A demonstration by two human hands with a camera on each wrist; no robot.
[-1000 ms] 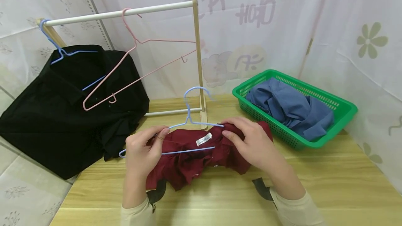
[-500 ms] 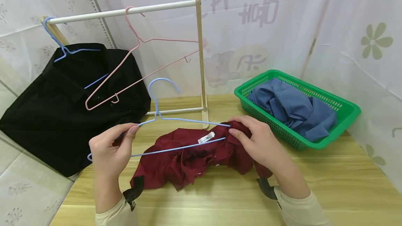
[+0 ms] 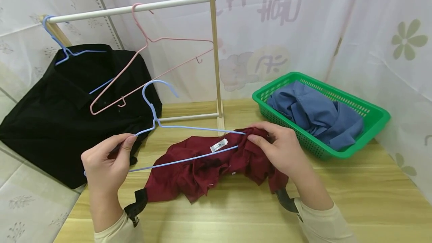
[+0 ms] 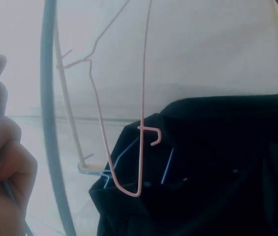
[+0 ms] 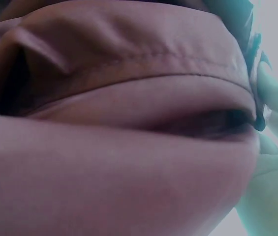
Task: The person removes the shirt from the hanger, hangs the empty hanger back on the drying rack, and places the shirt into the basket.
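Note:
A blue hanger (image 3: 195,158) is held over a dark red garment (image 3: 182,177) with a white label at its collar. My left hand (image 3: 108,164) pinches the hanger's left shoulder; in the left wrist view the curled fingers of that hand (image 4: 6,142) show at the left edge. With thumb and fingers my right hand (image 3: 280,147) grips the red cloth where the hanger's right end goes into it, and that end is hidden in the folds. Red cloth (image 5: 129,44) fills most of the right wrist view, the right hand (image 5: 274,162) at its right edge.
Behind on the left stands a rack with a white bar (image 3: 101,13), bearing a black shirt (image 3: 44,115) on a blue hanger and a bare pink hanger (image 3: 135,57). A green basket (image 3: 374,123) at the back right holds blue cloth (image 3: 317,111). Everything stands around a wooden table (image 3: 202,224).
My left hand has moved left with the hanger, drawing its hook left. The red garment's left part is spread out from under that hand. The right hand keeps its grip, shifted slightly right.

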